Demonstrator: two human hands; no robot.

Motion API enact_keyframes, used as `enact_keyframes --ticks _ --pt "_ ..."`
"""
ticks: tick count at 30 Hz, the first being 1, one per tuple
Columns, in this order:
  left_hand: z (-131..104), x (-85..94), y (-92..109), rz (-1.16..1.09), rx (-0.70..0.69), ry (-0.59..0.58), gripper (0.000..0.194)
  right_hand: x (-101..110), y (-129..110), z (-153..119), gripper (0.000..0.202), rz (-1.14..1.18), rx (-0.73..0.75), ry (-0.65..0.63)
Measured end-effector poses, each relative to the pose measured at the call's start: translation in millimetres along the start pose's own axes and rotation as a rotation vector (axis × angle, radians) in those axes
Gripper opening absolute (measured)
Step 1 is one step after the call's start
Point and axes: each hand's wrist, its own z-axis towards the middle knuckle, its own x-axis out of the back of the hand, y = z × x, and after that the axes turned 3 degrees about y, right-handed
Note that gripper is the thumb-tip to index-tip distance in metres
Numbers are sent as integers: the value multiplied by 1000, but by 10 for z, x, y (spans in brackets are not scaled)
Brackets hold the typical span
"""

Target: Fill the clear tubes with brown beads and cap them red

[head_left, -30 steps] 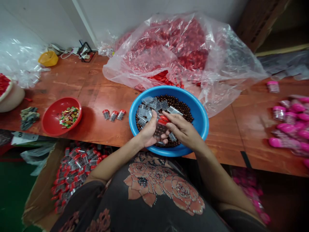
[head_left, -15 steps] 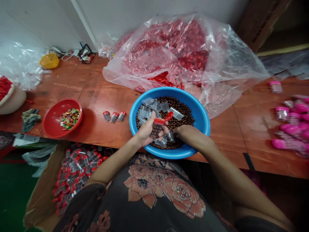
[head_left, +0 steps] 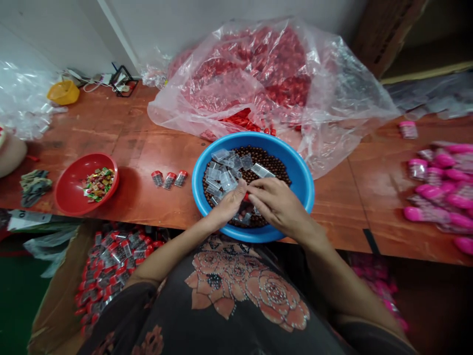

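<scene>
A blue basin (head_left: pixel 308 197) holds small brown balls (head_left: pixel 275 162) and clear plastic containers (head_left: pixel 221 172). Over its front part, my left hand (head_left: pixel 229 203) is closed on a small clear container with a red cap (head_left: pixel 246 196), mostly hidden by the fingers. My right hand (head_left: pixel 275 201) meets it from the right, its fingertips pressed together at the red cap. Left of the basin, three small filled containers with red caps (head_left: pixel 169 180) lie on the table.
Behind the basin spreads a clear bag of red pieces (head_left: pixel 251 74). A red bowl (head_left: pixel 66 185) of wrapped sweets stands left. Pink-capped containers (head_left: pixel 447 182) lie right. Below the table's left front is a box (head_left: pixel 51 301) of red-capped containers.
My right hand has come up out of the brown balls to the red cap at my left hand. The open red lid now looks mostly covered by fingers. The view has shifted slightly.
</scene>
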Motion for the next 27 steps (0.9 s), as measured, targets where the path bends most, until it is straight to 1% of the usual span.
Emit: enact_keyframes --ticks 2,3,4,6,7,8,9,10,12,14,16,18,20,22,24,25,27 --pt "-10 -7 29 -18 3 9 77 -3 33 -28 45 -24 42 -38" --pt "-19 -6 56 -28 -1 2 78 -2 64 -49 55 -21 33 -21" --pt "-28 -4 87 -32 -8 -14 78 -1 99 -73 66 -8 -9 21" --pt "-42 5 146 -21 -26 -55 80 1 163 -122 85 49 -178 124" --pt "-45 10 166 -5 -33 -70 80 0 182 -144 88 89 -272 151" --pt "-45 14 175 19 -38 -77 80 -4 188 -162 86 135 -348 154" --pt "-41 17 175 46 -40 -74 81 -12 178 -175 81 180 -392 142" --pt "-35 19 167 74 -42 -60 81 -26 154 -183 77 216 -392 129" --pt "-19 15 139 126 -46 1 81 -69 77 -188 76 219 -296 131" --pt "-7 -1 122 150 -28 79 82 -135 -4 -184 84 141 -166 159" --pt "-6 -32 128 130 4 132 84 -210 -54 -180 92 45 -78 168" --pt "-15 -74 149 71 16 155 83 -281 -63 -179 95 -35 -45 178" --pt "-28 -116 167 12 -7 180 75 -332 -44 -177 93 -82 -19 201" --pt "-44 -142 174 -25 -28 208 67 -353 -20 -172 88 -80 7 233" --pt "-60 -143 171 -51 -18 220 64 -346 -6 -162 83 -39 19 257" --pt "-69 -133 170 -75 -4 211 64 -334 -3 -156 81 -14 11 266" --pt "-84 -102 171 -158 30 145 61 -306 -3 -145 80 32 -23 284"
